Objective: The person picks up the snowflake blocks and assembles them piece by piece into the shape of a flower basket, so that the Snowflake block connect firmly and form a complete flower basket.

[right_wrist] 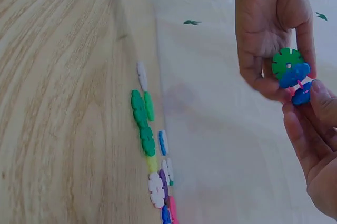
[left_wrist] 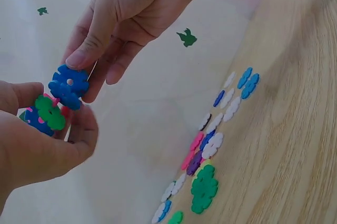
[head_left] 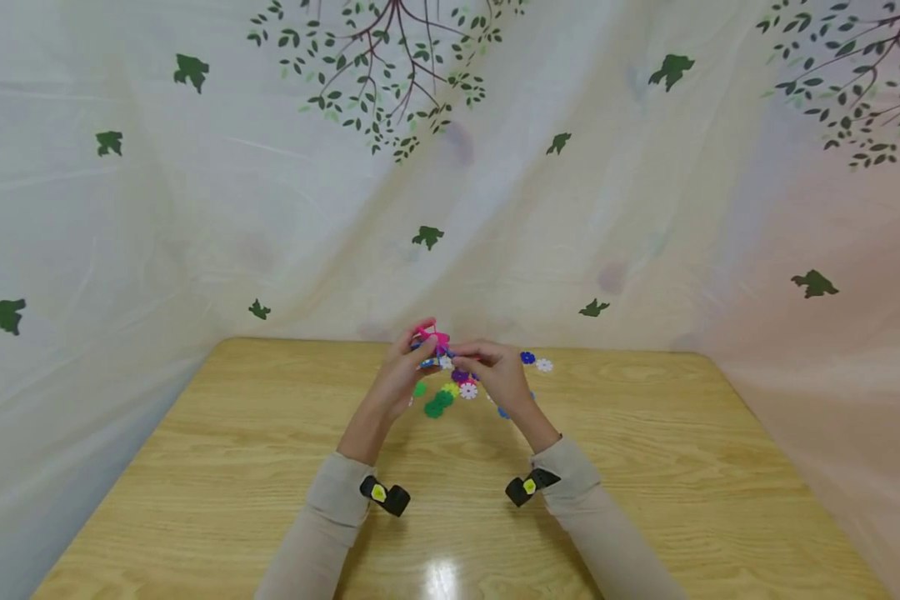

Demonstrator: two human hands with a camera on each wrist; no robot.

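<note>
Table [head_left: 270,425]; held discs [left_wrist: 67,92] seemingly half-obscured

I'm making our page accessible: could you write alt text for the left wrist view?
A left hand grips a cluster of green, blue and pink flower-shaped plastic pieces while a right hand pinches a blue flower-shaped plastic piece. Loose flower-shaped pieces in several colours lie on a wood-grain table.
</note>
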